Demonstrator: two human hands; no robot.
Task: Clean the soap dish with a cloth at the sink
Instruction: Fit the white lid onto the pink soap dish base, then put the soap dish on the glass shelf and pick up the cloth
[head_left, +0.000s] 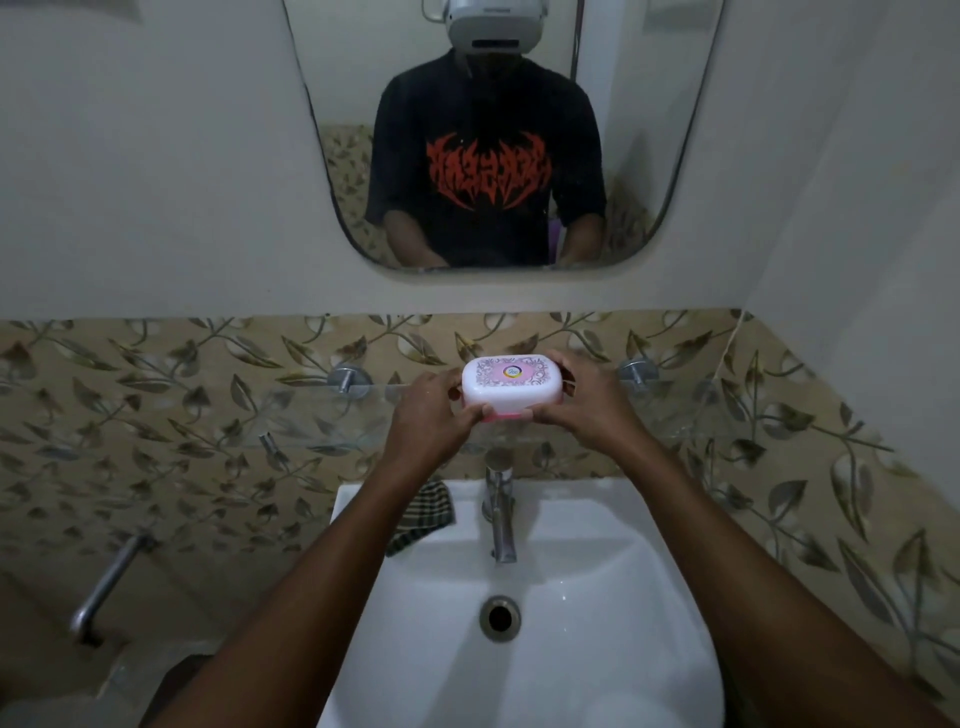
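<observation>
A white soap dish (511, 385) with a patterned lid and a pink base is held at the level of the glass shelf (291, 402), above the tap. My left hand (428, 415) grips its left end and my right hand (584, 402) grips its right end, thumbs under the front edge. A dark checked cloth (426, 512) lies on the back left corner of the white sink (597, 623), partly hidden by my left forearm.
A chrome tap (500, 512) stands at the back middle of the sink, with the drain (500, 617) below it. A mirror (498, 130) hangs above the leaf-patterned tiles. A metal pipe (111, 582) juts from the wall at the lower left.
</observation>
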